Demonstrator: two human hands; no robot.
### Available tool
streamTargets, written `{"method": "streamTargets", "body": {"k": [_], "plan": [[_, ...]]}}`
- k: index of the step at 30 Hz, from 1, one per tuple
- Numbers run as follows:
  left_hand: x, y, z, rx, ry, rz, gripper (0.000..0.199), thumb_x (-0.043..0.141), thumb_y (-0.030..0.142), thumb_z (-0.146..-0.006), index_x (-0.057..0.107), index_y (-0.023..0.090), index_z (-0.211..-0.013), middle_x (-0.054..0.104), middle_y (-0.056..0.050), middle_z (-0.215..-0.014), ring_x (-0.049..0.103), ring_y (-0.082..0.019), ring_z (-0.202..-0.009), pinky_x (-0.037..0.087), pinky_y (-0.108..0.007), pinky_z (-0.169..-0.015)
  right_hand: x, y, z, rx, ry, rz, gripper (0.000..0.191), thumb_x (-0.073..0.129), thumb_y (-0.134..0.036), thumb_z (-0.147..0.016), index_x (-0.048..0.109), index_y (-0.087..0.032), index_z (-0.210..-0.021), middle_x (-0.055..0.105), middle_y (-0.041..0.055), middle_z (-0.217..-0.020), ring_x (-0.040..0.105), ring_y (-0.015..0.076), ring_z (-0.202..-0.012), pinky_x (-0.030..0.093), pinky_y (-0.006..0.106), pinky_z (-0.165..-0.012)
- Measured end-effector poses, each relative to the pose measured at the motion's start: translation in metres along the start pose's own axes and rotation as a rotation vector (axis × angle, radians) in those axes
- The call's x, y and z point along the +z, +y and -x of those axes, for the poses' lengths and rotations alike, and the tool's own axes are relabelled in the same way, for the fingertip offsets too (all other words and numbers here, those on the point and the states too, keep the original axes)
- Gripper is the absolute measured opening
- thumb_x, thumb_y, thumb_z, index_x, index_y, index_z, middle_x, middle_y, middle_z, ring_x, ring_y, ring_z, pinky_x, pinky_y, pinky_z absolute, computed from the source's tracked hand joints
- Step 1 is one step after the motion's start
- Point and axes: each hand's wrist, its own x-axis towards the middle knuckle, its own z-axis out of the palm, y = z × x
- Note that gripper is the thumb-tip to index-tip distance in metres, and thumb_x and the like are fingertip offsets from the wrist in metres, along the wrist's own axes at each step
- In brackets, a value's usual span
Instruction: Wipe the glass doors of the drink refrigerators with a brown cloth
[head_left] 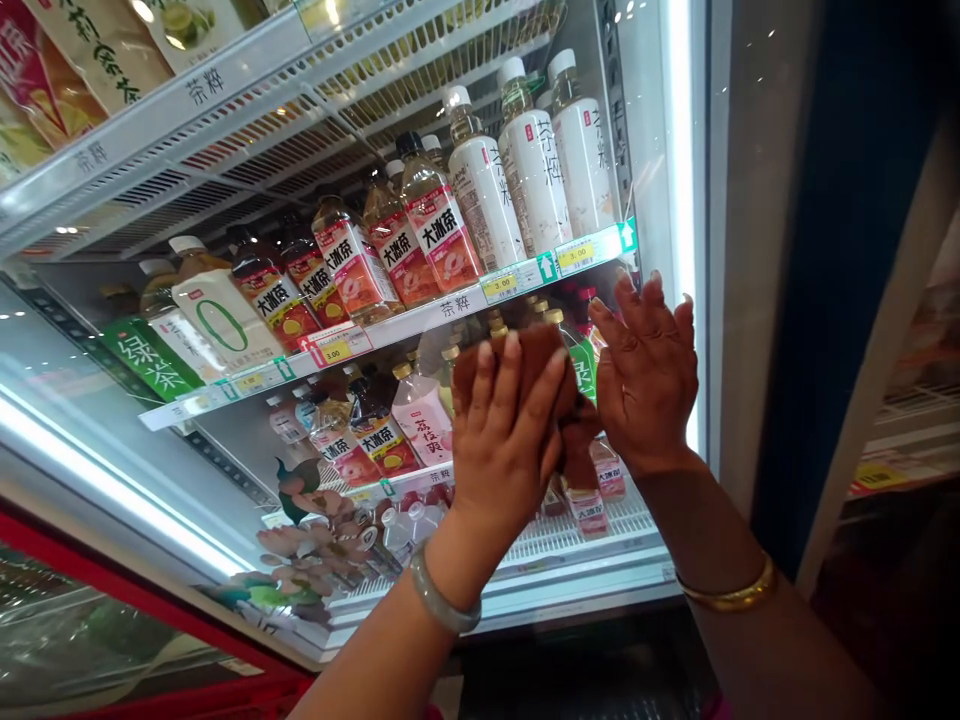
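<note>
My left hand [504, 430], with a pale green-grey bangle on its wrist, presses a brown cloth [559, 360] against the glass front of a lit drinks fridge. Its fingers lie stretched over the cloth, and a loose fold hangs down to the right of them. To the right, my right hand [651, 375] is raised at the glass with its fingers spread and nothing in it; a gold bangle [731, 590] circles that wrist. Whether its palm touches the glass I cannot tell. Behind the hands, parts of the lower shelves are hidden.
Inside the fridge, tea bottles with red labels [442, 235] and white-labelled bottles [536, 180] stand along a shelf edge with price tags [502, 285]. A flower decal [300, 535] shows on the glass at lower left. A red frame [135, 590] runs below it.
</note>
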Motion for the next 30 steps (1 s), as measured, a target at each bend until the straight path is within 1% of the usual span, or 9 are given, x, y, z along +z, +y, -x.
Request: {"method": "streamTargets", "body": {"k": [4,8,11,14,18,20,22,26,30], "plan": [[0.011,0.013,-0.029,-0.059,0.07,0.04,0.059,0.053,0.039,-0.105,0.05,0.018,-0.161,0.02,-0.013,-0.182,0.011,-0.038,-0.17,0.016,-0.062,-0.137,0.004,0.004,0.002,0.014,0.033,-0.039,0.056,0.046,-0.022,-0.108,0.045,-0.04,-0.161,0.049,-0.0048,-0.166,0.038,0.023,-0.16,0.028,0.055,-0.137],[0.027,0.032,-0.008,-0.042,0.092,0.056,0.065,0.053,0.058,-0.105,0.056,0.017,-0.156,0.024,-0.015,-0.18,0.015,-0.037,-0.169,0.022,-0.061,-0.136,0.005,0.007,0.003,0.021,0.034,-0.047,0.056,0.047,-0.023,-0.109,0.043,-0.045,-0.161,0.052,-0.0057,-0.164,0.039,0.0248,-0.159,0.026,0.056,-0.137],[0.023,0.029,0.022,-0.021,0.034,0.041,0.059,0.067,0.043,-0.102,0.057,0.02,-0.155,0.028,-0.013,-0.179,0.016,-0.033,-0.17,0.024,-0.056,-0.136,0.003,0.005,0.002,0.014,0.012,-0.014,0.058,0.046,-0.019,-0.108,0.044,-0.043,-0.161,0.051,-0.005,-0.165,0.039,0.0239,-0.16,0.027,0.055,-0.137],[0.012,0.015,0.03,0.021,-0.009,0.029,0.056,0.071,0.029,-0.097,0.059,0.024,-0.152,0.027,-0.009,-0.18,0.018,-0.03,-0.169,0.022,-0.052,-0.137,0.002,0.003,0.001,-0.003,0.002,0.007,0.057,0.046,-0.018,-0.106,0.046,-0.037,-0.161,0.05,-0.0024,-0.166,0.038,0.0243,-0.16,0.028,0.055,-0.136],[0.01,0.004,-0.005,-0.061,0.089,0.031,0.056,0.069,0.031,-0.096,0.059,0.024,-0.152,0.021,-0.009,-0.182,0.016,-0.035,-0.169,0.019,-0.058,-0.137,0.002,0.004,0.001,-0.021,0.019,0.003,0.053,0.047,-0.019,-0.105,0.053,-0.031,-0.156,0.053,0.0042,-0.163,0.038,0.0252,-0.161,0.026,0.053,-0.137],[0.016,0.008,-0.024,-0.109,0.131,0.015,0.06,0.066,0.034,-0.097,0.055,0.024,-0.155,0.021,-0.009,-0.182,0.014,-0.037,-0.169,0.013,-0.062,-0.137,0.003,0.004,0.001,-0.012,0.025,-0.016,0.051,0.047,-0.018,-0.105,0.056,-0.03,-0.154,0.055,0.0053,-0.162,0.039,0.0259,-0.16,0.025,0.053,-0.136],[0.025,0.018,-0.029,-0.127,0.103,-0.014,0.063,0.062,0.037,-0.1,0.049,0.026,-0.16,0.023,-0.009,-0.182,0.014,-0.037,-0.17,0.006,-0.063,-0.137,0.004,0.005,0.001,0.007,0.028,-0.019,0.05,0.046,-0.019,-0.107,0.056,-0.031,-0.154,0.056,0.0046,-0.161,0.041,0.0279,-0.159,0.027,0.057,-0.136],[0.033,0.037,0.003,-0.102,0.06,-0.047,0.064,0.058,0.031,-0.101,0.045,0.026,-0.164,0.032,-0.009,-0.178,0.019,-0.031,-0.169,0.007,-0.058,-0.138,0.004,0.006,0.003,0.013,0.047,-0.039,0.051,0.046,-0.021,-0.107,0.056,-0.034,-0.155,0.057,0.0045,-0.16,0.042,0.0309,-0.158,0.027,0.06,-0.135],[0.022,0.031,0.033,-0.065,0.036,-0.07,0.058,0.057,0.025,-0.101,0.053,0.028,-0.159,0.039,-0.01,-0.175,0.021,-0.025,-0.169,-0.005,-0.055,-0.138,0.003,0.007,0.003,-0.035,0.05,-0.066,0.056,0.05,-0.017,-0.102,0.057,-0.032,-0.155,0.055,0.0046,-0.162,0.042,0.0314,-0.158,0.027,0.059,-0.135]]}}
